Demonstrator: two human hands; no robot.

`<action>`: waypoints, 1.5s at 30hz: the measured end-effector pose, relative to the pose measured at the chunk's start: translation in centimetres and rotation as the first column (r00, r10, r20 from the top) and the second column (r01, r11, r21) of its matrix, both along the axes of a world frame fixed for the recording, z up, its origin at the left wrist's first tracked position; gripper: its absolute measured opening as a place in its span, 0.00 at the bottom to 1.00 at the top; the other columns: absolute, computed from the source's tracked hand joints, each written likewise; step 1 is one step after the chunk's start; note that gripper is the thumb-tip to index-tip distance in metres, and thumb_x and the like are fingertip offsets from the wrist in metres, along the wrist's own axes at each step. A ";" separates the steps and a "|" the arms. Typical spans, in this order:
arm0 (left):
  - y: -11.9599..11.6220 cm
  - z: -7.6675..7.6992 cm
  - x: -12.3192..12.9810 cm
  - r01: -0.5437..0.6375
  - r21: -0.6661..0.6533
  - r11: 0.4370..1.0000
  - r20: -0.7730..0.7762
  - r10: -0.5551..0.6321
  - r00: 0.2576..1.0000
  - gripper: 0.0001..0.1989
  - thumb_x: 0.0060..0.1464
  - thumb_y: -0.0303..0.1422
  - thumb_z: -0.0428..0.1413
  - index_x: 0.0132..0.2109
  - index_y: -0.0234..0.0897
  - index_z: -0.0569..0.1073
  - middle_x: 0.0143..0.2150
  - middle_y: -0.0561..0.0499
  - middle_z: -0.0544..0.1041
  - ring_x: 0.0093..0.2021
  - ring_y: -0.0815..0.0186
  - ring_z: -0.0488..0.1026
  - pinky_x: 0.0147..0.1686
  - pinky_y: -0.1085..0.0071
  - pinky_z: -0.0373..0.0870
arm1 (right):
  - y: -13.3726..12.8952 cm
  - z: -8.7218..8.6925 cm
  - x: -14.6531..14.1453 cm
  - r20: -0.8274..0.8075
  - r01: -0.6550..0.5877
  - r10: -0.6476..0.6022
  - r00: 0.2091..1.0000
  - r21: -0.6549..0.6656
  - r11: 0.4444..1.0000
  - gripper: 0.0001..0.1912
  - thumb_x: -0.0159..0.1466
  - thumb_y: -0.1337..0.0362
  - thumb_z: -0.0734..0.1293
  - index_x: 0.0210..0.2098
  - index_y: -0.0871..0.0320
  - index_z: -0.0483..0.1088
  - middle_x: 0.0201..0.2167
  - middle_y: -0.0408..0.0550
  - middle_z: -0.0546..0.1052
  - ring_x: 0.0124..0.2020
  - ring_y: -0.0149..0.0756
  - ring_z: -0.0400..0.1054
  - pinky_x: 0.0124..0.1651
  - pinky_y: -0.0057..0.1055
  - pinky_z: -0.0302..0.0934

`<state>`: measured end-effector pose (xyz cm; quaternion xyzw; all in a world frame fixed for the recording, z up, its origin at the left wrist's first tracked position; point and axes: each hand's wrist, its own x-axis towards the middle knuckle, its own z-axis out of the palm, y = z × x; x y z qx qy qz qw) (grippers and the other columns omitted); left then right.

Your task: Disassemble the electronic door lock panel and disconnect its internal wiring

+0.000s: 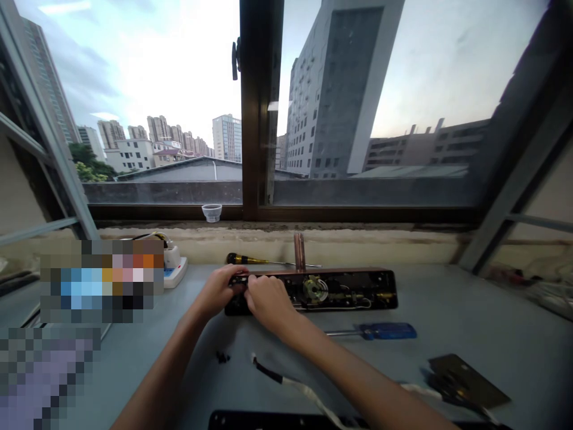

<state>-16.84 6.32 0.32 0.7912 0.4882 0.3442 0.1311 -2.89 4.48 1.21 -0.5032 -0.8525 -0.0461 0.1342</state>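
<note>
Black casing extends rightward from left hand and right hand — curled, grip unclear.

Head view faces the window across the table.

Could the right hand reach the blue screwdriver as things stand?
Probably yes: the blue screwdriver lies beside the right forearm with its handle uncovered, though the right hand is at the black casing.

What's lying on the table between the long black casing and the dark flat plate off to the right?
In the head view, the blue-handled screwdriver lies between the black casing and dark plate.
</note>
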 end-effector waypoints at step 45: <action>-3.3 2.5 1.4 0.100 -0.341 0.935 0.100 -0.070 0.993 0.07 0.42 0.26 0.53 0.32 0.35 0.72 0.25 0.55 0.73 0.27 0.70 0.70 0.27 0.77 0.66 | -0.3 -1.1 5.8 -0.619 -0.421 0.199 0.760 -0.235 0.876 0.07 0.59 0.70 0.61 0.27 0.62 0.71 0.21 0.40 0.70 0.23 0.26 0.60 0.26 0.22 0.48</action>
